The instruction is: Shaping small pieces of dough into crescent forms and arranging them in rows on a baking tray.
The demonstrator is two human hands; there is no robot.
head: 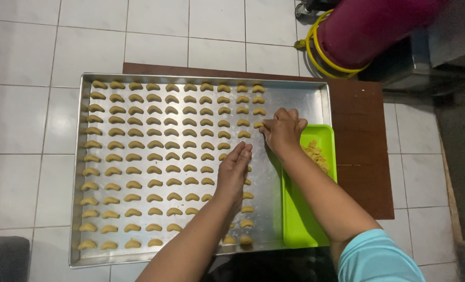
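Observation:
A large metal baking tray (300, 102) lies on a low brown wooden board (363, 130) and holds several rows of small crescent-shaped dough pieces (154, 146). My right hand (283, 128) rests fingers-down at the right end of the rows, touching a crescent piece (258, 125) on the tray. My left hand (233, 169) hovers flat over the tray's middle, fingers together and extended, with nothing visible in it. A green plastic tray (300, 219) with a lump of raw dough (316, 154) sits against the metal tray's right side.
A magenta cylinder with a yellow hose (342, 39) lies at the top right on the white tiled floor (18, 120). A dark grey object (5, 258) is at the bottom left. My light blue sleeve (378, 258) shows at the bottom right.

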